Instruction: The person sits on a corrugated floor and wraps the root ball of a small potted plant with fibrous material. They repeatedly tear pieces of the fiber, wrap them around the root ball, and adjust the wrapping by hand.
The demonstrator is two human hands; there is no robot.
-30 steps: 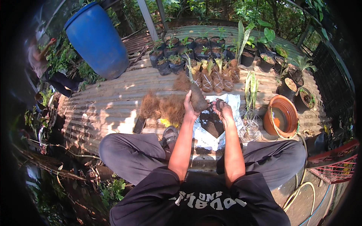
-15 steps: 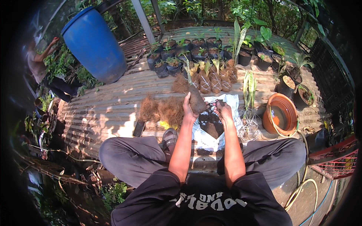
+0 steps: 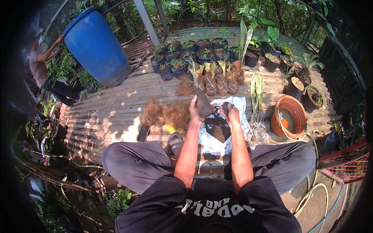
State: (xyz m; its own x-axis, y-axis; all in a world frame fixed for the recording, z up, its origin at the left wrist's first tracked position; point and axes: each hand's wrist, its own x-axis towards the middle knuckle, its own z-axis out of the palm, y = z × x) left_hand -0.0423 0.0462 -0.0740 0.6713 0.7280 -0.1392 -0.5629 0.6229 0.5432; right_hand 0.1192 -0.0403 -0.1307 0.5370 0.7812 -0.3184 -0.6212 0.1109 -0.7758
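My left hand [image 3: 194,112] is wrapped round the brown, soil-packed root ball [image 3: 203,104] of a plant. Its mottled narrow leaf [image 3: 194,76] leans up and away to the left. Beside it, my right hand [image 3: 233,114] is closed on a clump of dark soil [image 3: 225,106], a little apart from the root ball. Below both hands a white plastic sack [image 3: 241,104] lies spread, with loose dark soil [image 3: 218,131] on it. Clumps of brown coconut fibre [image 3: 176,113] lie to the left of my left hand.
Fibre-wrapped, string-tied plants [image 3: 222,83] stand ahead, before black bags of seedlings [image 3: 204,54]. At right are a bare-rooted snake plant [image 3: 257,93], an orange tub [image 3: 278,123] of water and a hose [image 3: 321,186]. A blue barrel [image 3: 97,48] and another person [image 3: 39,66] are at far left.
My right hand has turned slightly with the soil, while the root ball has shifted a little in my left hand. The other person's hand has moved up to the barrel's rim.
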